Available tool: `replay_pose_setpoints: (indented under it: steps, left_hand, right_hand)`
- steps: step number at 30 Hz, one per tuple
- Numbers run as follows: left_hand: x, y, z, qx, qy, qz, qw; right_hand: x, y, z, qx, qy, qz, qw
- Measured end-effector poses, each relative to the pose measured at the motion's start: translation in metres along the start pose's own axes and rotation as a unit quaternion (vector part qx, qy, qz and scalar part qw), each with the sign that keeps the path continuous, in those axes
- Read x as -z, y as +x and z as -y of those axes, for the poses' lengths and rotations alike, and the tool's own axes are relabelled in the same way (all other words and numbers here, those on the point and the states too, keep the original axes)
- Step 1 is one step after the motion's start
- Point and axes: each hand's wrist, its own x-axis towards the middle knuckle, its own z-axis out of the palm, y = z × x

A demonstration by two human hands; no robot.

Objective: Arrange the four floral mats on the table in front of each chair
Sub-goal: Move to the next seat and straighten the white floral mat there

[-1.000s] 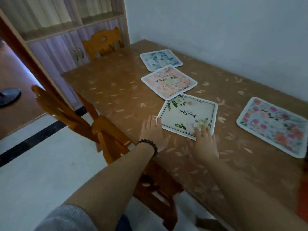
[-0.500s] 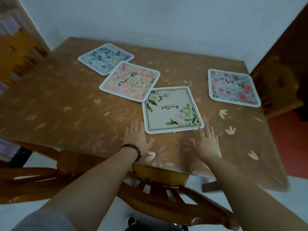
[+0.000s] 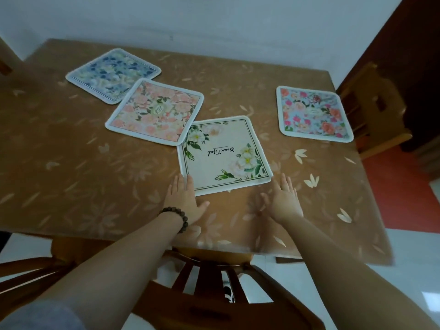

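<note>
Half a second ago both hands lay just short of the cream mat (image 3: pixel 225 154). Now the left hand (image 3: pixel 184 200) has slid up, and its fingers (image 3: pixel 189 183) lie flat on the near left corner of that mat. The right hand (image 3: pixel 283 198) has lifted a little and is by the near right corner; I cannot tell if it touches. The fingers of both hands are straight and spread wide, and they hold nothing. The mats lie where they were.

The cream mat is square and thin, with a dark line border, white flowers in two corners and curly writing in the middle. It is at the near middle of the worktop (image 3: pixel 71 167), in front of the near chair (image 3: pixel 209 291). The pink mat (image 3: pixel 154 111) touches its far left corner, and the blue mat (image 3: pixel 113 75) is tucked a little under the pink one, farther back on the left. The bright mat (image 3: pixel 313 114) lies well apart on the right, near a wooden chair (image 3: pixel 373 103). All four look soft, with round corners and white edges.

The worktop has a shiny brown cover with pale leaf shapes. A dark bead bracelet (image 3: pixel 175 219) is on the left wrist.
</note>
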Motion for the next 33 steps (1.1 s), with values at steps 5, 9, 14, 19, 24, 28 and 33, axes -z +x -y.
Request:
replay_pose_setpoints:
  steps: [5, 9, 14, 19, 24, 28, 33]
  left_hand:
    - [-0.008, 0.024, -0.014, 0.018, 0.003, 0.004, 1.0]
    - [-0.02, 0.038, -0.026, 0.053, 0.01, 0.016, 0.998]
    - [-0.025, 0.05, -0.021, 0.102, 0.011, -0.015, 0.995]
    - [-0.024, 0.054, -0.014, 0.122, -0.01, -0.001, 0.993]
    - [-0.02, 0.053, -0.01, 0.107, -0.082, -0.039, 0.99]
    - [-0.021, 0.049, -0.005, 0.091, -0.109, -0.051, 0.989]
    - [-0.019, 0.058, -0.008, 0.05, -0.12, -0.028, 0.991]
  right_hand:
    - [0.0, 0.042, -0.006, 0.03, 0.013, 0.031, 0.999]
    - [-0.004, 0.07, -0.011, 0.049, 0.029, 0.051, 0.997]
    - [-0.013, 0.088, -0.012, 0.041, 0.052, 0.067, 0.996]
    - [-0.022, 0.088, -0.001, -0.005, 0.089, 0.044, 0.995]
    - [-0.021, 0.084, 0.011, -0.034, 0.098, -0.007, 0.995]
    - [-0.021, 0.086, 0.012, -0.071, 0.103, -0.035, 0.991]
    - [-0.021, 0.078, -0.003, -0.133, 0.111, -0.043, 0.984]
